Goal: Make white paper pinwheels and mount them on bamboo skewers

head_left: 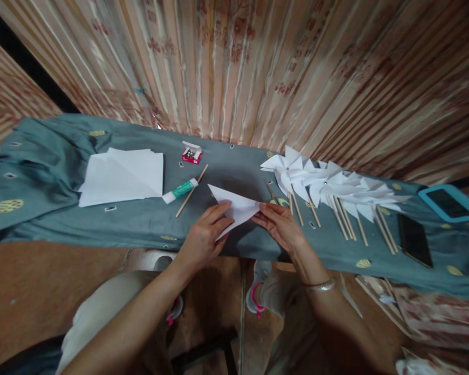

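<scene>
A folded sheet of white paper, roughly triangular, is held above the table's front half between both hands. My left hand grips its left edge, thumb on top. At the paper's right corner, my right hand pinches it between thumb and fingers. Just left of the paper lie a glue stick with a green label and a thin wooden stick, which touch or overlap. Scissors lie behind my right hand, partly hidden by it.
White paper pinwheels on wooden sticks lie in a row at the right. Beyond them are a dark phone and a blue-framed tablet. A stack of white paper and a small red box of metal pieces rest on the green tablecloth.
</scene>
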{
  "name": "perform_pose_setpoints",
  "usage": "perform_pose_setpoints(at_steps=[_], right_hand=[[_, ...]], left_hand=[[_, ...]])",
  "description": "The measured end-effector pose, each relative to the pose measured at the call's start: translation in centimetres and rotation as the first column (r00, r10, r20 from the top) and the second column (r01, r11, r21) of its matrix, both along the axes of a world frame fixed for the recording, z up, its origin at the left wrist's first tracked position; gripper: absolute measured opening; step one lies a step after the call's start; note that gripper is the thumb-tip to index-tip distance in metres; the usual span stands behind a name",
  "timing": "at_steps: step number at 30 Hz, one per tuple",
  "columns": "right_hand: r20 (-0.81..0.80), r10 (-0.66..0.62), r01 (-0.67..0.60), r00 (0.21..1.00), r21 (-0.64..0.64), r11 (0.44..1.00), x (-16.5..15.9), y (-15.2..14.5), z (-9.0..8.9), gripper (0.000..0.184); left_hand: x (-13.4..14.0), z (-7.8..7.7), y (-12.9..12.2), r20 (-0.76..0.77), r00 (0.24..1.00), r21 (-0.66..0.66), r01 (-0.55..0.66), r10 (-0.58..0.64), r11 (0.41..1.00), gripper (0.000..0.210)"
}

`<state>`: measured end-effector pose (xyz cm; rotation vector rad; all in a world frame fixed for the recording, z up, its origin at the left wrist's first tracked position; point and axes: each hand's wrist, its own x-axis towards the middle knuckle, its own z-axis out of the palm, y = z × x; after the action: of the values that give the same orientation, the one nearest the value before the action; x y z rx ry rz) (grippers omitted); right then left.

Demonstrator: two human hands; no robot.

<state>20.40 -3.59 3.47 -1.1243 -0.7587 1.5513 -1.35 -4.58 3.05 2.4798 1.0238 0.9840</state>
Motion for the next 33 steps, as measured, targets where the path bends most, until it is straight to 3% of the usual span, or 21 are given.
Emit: perform_pose_setpoints(at_steps=[8,14,23,33], right_hand=[[-0.104,-0.028,0.029,0.994,0.005,1.0,0.1,0.2,0.1,0.027],[-0.172,-0.037,0.035,0.984,-0.012,0.999,-0.1,0.1,0.3,0.024],[-0.24,0.001,-0.003,0.971,-0.007,1.0,-0.2,-0.1,0.7,0.024],[-0.161,0.036,-0.027,0.986,0.057,0.998,-0.2,-0.2,0.3,0.023]], left_hand=[[1.2,-0.5,-0.9,-0.111,0.991,-0.048,0.066,-0.071,0.997,0.063],[1.7,-0.5,-1.1,-0.134,0.986,-0.11,0.084,-0.098,0.99,0.081],[2.2,-1.7,-1.3,-0.127,0.988,-0.077,0.083,-0.092,0.994,0.081],[2.2,-1.7,-1.3,-0.122,0.989,-0.069,0.078,-0.086,0.995,0.083]])
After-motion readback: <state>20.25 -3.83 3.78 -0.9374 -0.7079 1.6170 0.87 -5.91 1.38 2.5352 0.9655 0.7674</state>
